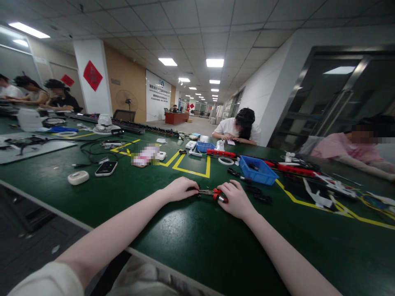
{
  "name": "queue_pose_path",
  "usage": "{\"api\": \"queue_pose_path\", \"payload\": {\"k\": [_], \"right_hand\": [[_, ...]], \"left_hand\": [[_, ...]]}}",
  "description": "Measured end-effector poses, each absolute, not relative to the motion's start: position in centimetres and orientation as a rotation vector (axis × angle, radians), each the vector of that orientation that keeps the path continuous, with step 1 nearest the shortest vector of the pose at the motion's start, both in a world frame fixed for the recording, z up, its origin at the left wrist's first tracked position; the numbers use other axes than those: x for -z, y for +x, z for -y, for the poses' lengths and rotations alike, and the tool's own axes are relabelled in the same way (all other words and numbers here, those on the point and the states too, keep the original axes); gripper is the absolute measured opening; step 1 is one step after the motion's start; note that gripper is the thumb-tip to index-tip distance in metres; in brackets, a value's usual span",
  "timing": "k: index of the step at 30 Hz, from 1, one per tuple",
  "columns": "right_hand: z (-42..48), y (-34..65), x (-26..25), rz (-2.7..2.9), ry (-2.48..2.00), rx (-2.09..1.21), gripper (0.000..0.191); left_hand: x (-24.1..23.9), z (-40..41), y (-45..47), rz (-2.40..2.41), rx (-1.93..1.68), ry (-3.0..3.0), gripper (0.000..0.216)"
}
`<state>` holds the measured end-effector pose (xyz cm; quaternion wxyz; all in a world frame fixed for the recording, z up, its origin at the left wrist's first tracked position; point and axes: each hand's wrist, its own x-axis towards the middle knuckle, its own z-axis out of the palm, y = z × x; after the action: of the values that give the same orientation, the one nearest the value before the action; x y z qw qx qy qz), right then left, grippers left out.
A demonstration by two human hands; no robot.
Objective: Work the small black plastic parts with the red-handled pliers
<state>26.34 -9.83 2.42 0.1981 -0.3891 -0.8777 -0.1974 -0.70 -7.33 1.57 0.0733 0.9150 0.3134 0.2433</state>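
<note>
— Doing what with the right hand (237, 200)?

— Grasping red-and-black pliers (214, 193) by the handles, nose pointed toward the left hand (181, 189)

— And with the left?

— Pinching a small dark piece (199, 193) in curled fingertips, right at the nose of the pliers; too small to identify

— Found where, exactly, those pliers?

— Between the two hands, over the near middle of the green table (173, 242); hard to tell whether touching the surface

— Next outward, on the right?

— Just beyond the right hand, black parts (261, 194) lying loose; behind them, a blue tray (261, 172) with dark bits inside, and near it a white ring (226, 160)

— Straight ahead?

— Past the hands, yellow tape (207, 169) marking angular outlines, then a smaller blue basket (205, 147)

— And leftward?

— Near the table's edge, a rounded white case (78, 177), beside it a dark-faced device (106, 168), then black cables (89, 153) in loose loops

— Farther still?

— Across the table, a person in a white top (228, 127), bent low; at far right, another in pink (336, 142), arm stretched along the tabletop
</note>
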Motion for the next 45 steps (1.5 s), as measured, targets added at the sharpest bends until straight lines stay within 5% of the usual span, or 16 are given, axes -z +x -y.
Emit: {"api": "queue_pose_path", "payload": {"k": [45], "right_hand": [[10.0,26.6,-2.6,2.379,-1.054,0.497,0.026]], "left_hand": [[-2.6,8.6,-0.9,-1.03,-0.64,2.747,0.021]]}}
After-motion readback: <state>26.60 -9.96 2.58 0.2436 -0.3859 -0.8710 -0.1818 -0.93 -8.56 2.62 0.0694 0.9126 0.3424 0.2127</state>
